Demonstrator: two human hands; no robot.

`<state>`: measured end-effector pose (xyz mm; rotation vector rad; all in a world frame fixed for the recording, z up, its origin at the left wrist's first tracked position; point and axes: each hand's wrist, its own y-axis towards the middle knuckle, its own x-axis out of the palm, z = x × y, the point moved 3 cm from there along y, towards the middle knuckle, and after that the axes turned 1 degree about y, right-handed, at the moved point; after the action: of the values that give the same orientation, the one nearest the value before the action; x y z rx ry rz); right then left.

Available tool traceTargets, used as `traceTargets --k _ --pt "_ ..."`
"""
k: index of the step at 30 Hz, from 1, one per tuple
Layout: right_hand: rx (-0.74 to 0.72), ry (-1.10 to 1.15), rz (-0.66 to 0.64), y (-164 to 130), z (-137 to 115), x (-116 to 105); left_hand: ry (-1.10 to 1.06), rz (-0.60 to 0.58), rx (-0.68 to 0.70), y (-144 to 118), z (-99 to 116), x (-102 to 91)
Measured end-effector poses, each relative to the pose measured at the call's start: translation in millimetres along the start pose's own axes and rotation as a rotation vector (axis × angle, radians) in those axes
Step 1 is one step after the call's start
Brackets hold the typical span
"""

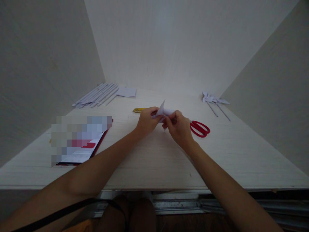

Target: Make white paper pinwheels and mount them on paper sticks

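A small folded piece of white paper (164, 110) is held above the middle of the pale wooden table (154, 161), one pointed corner sticking up. My left hand (146, 120) pinches its left side with thumb and fingers. My right hand (178, 127) grips its right side, fingers curled over the fold. Both hands touch each other around the paper, a little above the tabletop.
Red-handled scissors (200, 128) lie just right of my right hand. A yellow utility knife (138, 110) lies behind my left hand. Rolled paper sticks (96, 95) and a white sheet (127, 92) sit back left, paper pinwheels (214, 100) back right, a booklet (80, 141) at left.
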<state>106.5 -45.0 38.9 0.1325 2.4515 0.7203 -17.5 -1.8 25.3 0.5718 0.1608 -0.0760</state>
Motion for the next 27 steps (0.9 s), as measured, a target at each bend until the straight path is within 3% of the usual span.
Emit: traceTargets --k 12,21,27 --pt "-0.010 -0.066 -0.011 1 1 2 -0.044 0.002 -0.040 0 1 1.7" --pt "-0.025 -0.467 0.066 -2 -5 0 -0.043 -0.034 -0.147 -3 -8 4.2" --pt "-0.097 -0.421 0.110 -4 -2 2 -0.047 -0.012 -0.188 -4 -9 2.8"
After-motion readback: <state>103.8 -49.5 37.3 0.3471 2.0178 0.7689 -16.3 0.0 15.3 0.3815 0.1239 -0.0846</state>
